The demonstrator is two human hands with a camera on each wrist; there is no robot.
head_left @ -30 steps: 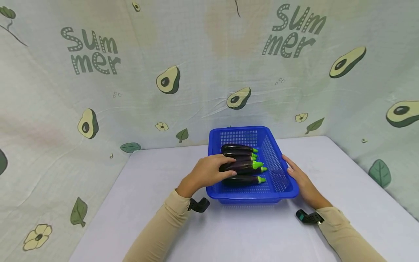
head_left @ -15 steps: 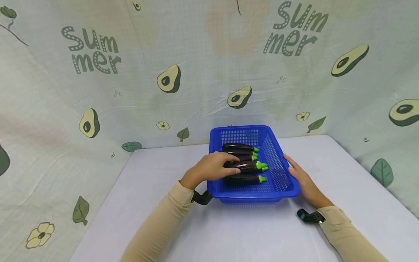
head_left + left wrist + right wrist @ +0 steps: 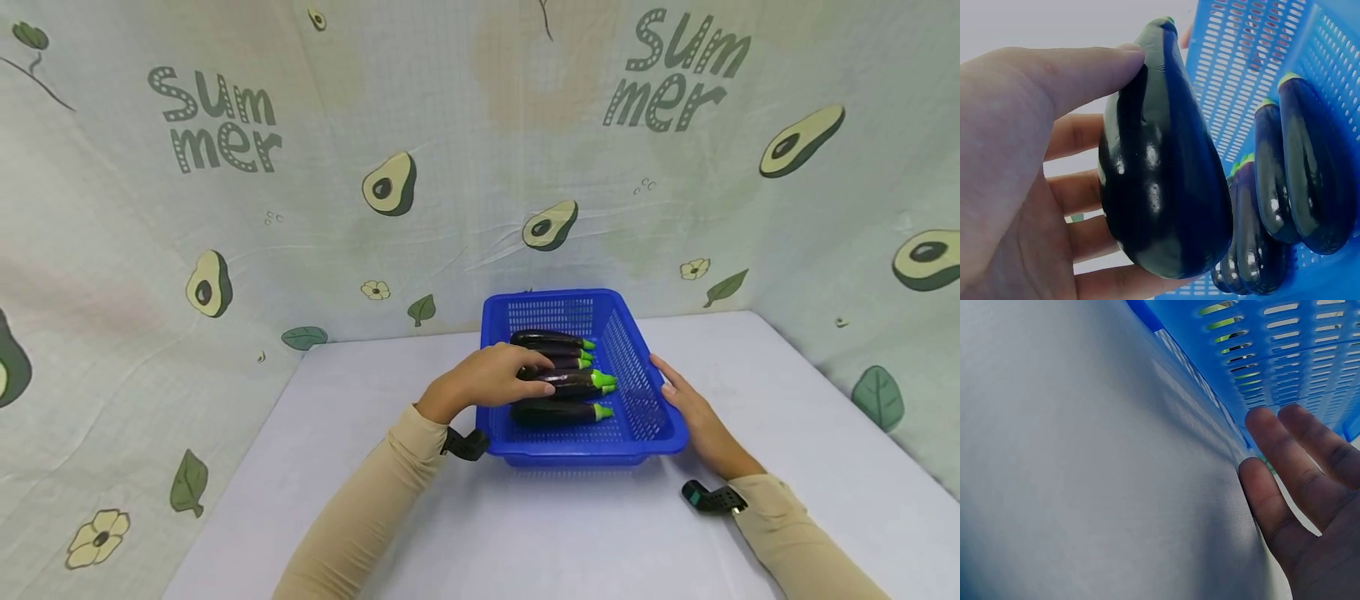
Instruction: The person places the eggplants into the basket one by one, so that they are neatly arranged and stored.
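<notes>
My left hand [image 3: 486, 377] reaches over the left side of a blue plastic basket [image 3: 577, 448] and holds a dark purple eggplant [image 3: 576, 382] between thumb and fingers. Seen from the left wrist, this eggplant [image 3: 1160, 169] fills the middle, its green cap at the top, with the thumb on one side and the fingers behind. Several other eggplants [image 3: 558, 412] lie in the basket, green caps to the right; some are partly hidden by the left hand. On the basket's right outer side rests my right hand [image 3: 705, 429], its fingers [image 3: 1285, 456] extended against the slotted wall.
The basket stands on a white-covered table [image 3: 570, 533], close to a hanging cloth backdrop [image 3: 465, 125] printed with avocados and leaves. Black wrist devices sit at the left cuff [image 3: 467, 445] and the right cuff [image 3: 712, 497].
My left hand has shifted slightly to the right and away from me, and the gripped eggplant has slid a little right. The right hand stays at the basket's side.
</notes>
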